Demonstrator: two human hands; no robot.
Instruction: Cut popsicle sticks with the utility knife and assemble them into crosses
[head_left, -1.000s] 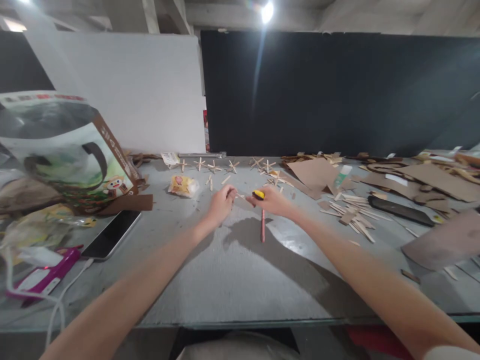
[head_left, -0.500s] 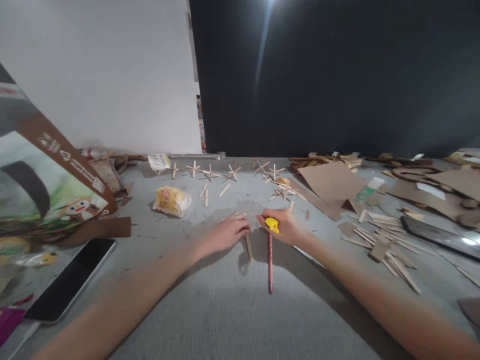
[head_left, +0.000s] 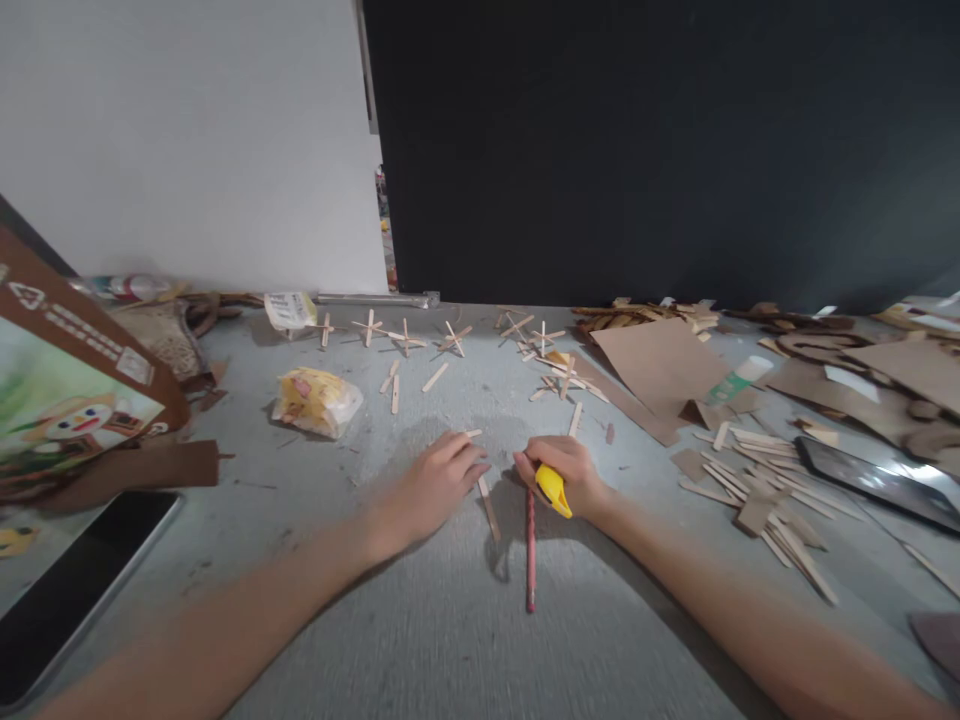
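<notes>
My left hand [head_left: 444,478] is closed, palm down, with its fingers bent over a wooden craft stick [head_left: 489,510] whose lower end sticks out toward me. The tip of another light stick [head_left: 471,433] shows just beyond the fingers. My right hand [head_left: 570,468] is wrapped around a yellow-handled tool [head_left: 553,491]; its working end is hidden from view. A red pencil [head_left: 531,560] lies on the grey table under and in front of my right hand. Beyond that hand lies a single craft stick [head_left: 576,418].
Star-shaped stick pieces [head_left: 454,338] stand along the back. A yellow plastic packet [head_left: 315,402] and a phone [head_left: 82,580] lie left. To the right are loose sticks [head_left: 799,545], cardboard [head_left: 660,365], a glue stick [head_left: 739,380] and a dark phone [head_left: 877,480].
The view has shifted slightly, moving the table items left. The yellow tool in my right hand has tilted, and its end points lower to the right. My left hand stays over the sticks.
</notes>
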